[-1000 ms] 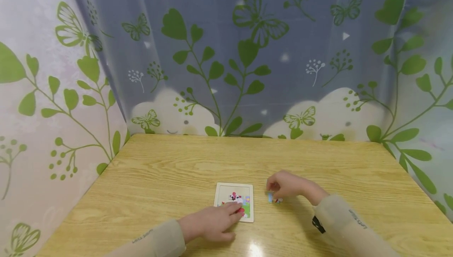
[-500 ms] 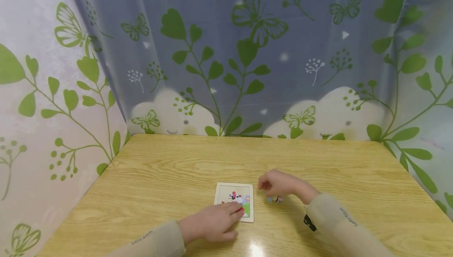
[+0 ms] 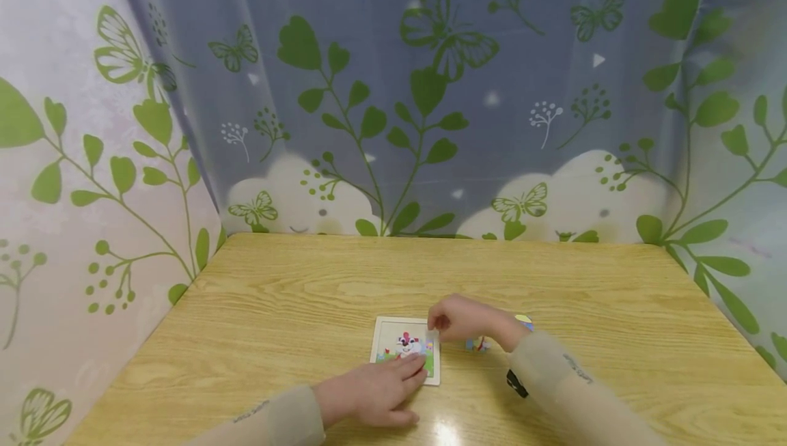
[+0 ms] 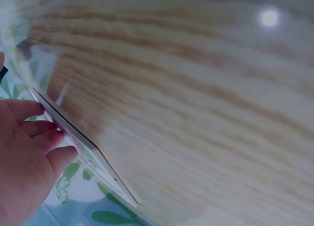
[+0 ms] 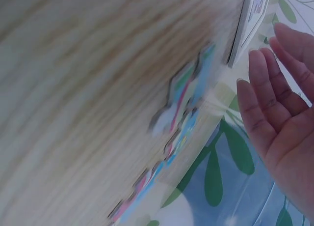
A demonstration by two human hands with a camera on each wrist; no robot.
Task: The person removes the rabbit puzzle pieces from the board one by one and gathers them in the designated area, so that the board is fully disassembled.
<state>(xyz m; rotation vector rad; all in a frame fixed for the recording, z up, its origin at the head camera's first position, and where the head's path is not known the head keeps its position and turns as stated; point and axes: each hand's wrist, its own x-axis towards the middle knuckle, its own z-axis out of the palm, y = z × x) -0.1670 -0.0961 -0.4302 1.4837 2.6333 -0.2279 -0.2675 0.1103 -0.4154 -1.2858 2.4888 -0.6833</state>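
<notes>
A small square puzzle tray (image 3: 389,326) with a cream border lies on the table, showing a partly assembled cartoon animal picture (image 3: 407,343). My left hand (image 3: 378,391) rests on its lower part with fingers extended, hiding some of the picture. In the left wrist view the fingertips (image 4: 64,155) touch the tray's face. My right hand (image 3: 464,319) is bent over the tray's upper right edge, pinching what looks like a pale puzzle piece (image 3: 432,336), mostly hidden by the fingers. Loose puzzle pieces (image 3: 477,344) lie right of the tray, under the right wrist.
Another loose piece with yellow and blue (image 3: 524,321) lies behind the right forearm. In the right wrist view several colourful pieces (image 5: 184,96) are spread on the wooden table (image 3: 295,296). A patterned curtain (image 3: 369,91) stands along the table's back edge.
My right hand has moved left from above the loose pieces to the tray's upper right edge, uncovering a piece behind the forearm. The left hand stays on the tray, barely shifted.
</notes>
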